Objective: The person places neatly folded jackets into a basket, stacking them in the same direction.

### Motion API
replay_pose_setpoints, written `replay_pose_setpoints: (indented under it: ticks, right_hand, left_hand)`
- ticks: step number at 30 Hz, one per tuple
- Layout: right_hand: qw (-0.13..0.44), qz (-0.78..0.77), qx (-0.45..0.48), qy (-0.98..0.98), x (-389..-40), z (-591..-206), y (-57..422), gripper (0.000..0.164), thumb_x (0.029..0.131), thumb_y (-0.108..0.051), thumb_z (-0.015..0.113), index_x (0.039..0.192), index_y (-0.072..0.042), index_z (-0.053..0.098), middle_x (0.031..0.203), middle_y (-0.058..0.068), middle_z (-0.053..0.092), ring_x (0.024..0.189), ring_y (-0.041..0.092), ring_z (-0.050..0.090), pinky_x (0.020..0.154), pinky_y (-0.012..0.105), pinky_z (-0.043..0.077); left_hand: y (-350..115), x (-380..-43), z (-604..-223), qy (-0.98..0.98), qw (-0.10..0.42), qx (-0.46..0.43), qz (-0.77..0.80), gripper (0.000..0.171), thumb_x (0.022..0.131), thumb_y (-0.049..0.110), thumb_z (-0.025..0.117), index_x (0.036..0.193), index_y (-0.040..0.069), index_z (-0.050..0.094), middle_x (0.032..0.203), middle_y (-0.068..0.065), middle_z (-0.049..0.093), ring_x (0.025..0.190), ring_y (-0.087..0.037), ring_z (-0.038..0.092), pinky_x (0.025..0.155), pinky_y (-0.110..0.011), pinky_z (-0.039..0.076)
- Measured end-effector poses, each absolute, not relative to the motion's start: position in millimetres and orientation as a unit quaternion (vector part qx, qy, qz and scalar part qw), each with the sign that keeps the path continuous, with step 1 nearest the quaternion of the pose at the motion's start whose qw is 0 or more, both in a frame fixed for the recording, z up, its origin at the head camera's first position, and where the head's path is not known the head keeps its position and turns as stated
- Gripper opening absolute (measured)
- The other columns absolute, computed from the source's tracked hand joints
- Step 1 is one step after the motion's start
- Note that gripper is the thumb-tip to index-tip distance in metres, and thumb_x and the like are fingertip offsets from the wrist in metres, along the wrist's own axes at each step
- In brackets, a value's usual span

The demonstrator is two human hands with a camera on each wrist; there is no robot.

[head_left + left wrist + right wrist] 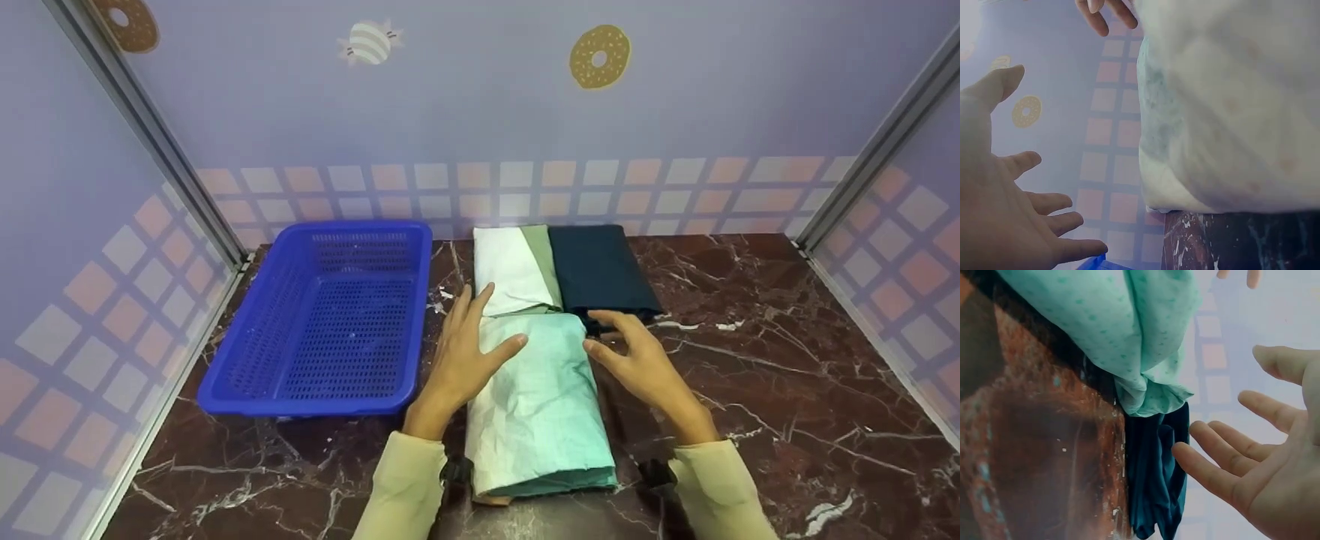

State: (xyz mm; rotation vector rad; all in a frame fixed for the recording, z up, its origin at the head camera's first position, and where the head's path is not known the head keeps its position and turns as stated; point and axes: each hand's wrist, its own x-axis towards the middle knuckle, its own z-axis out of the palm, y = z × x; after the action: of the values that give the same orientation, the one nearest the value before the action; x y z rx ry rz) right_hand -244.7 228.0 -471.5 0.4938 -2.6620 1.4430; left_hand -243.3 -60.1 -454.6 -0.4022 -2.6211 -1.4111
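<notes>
A dark red, veined table [750, 315] is meeting a lilac wall [480, 112], a blue basket [315, 406] sitting left. The mint cloth [540, 405] is lying near centre, a white cloth [510, 262] and a navy cloth [600, 266] resting side by side beyond it. The left hand [465, 349] is hiding some mint edge; the sleeves [401, 487] are being cut off at the near side. The left and right hand [637, 364] are flanking the mint cloth, apart, fingers spreading loosely, any touch being hard to tell

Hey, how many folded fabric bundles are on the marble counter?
3 visible: a white-and-green bundle at the back, right of the blue plastic basket; a navy bundle to its right; and a mint-green bundle in front. More may be hidden underneath.
</notes>
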Motion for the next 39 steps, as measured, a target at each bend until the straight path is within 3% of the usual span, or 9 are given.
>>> replay_pose_setpoints:
  ticks: [8,18,28,39]
  right_hand:
    - [0.024,0.462,0.157,-0.872,-243,-475,228,0.052,0.103,-0.025,0.073,0.149,-0.005,0.06,0.141,0.022,0.058,0.122,0.044,0.062,0.1,0.056,0.052]
    - [-0.006,0.456,0.162,-0.875,-243,-480,234,0.056,0.103,-0.031,0.072,0.152,-0.007,0.057,0.144,0.022,0.057,0.127,0.045,0.06,0.102,0.059,0.051]
    - [-0.051,0.486,0.161,-0.857,-243,-483,234,0.058,0.103,-0.026,0.072,0.154,-0.004,0.053,0.147,0.023,0.056,0.13,0.044,0.059,0.105,0.057,0.049]
    - [-0.067,0.499,0.164,-0.848,-244,-487,233,0.06,0.102,-0.024,0.074,0.155,-0.005,0.052,0.145,0.023,0.057,0.129,0.041,0.06,0.103,0.054,0.051]
  left_hand:
    - [-64,-238,-464,-0.865,0.047,-0.113,-0.487,0.085,0.095,0.05,0.075,0.166,0.02,0.039,0.173,-0.022,0.017,0.156,-0.048,0.017,0.118,-0.071,0.024]
    - [-68,-239,-468,-0.864,0.047,-0.094,-0.492,0.071,0.095,0.036,0.076,0.157,0.013,0.052,0.167,-0.026,0.031,0.151,-0.046,0.033,0.118,-0.065,0.031]
    - [-77,-242,-475,-0.877,0.024,-0.082,-0.474,0.061,0.091,0.025,0.076,0.147,0.008,0.06,0.144,-0.026,0.057,0.134,-0.043,0.053,0.111,-0.058,0.042]
    - [-77,-242,-480,-0.882,-0.003,-0.078,-0.464,0.063,0.088,0.02,0.075,0.147,0.007,0.059,0.145,-0.023,0.059,0.133,-0.042,0.055,0.111,-0.056,0.043]
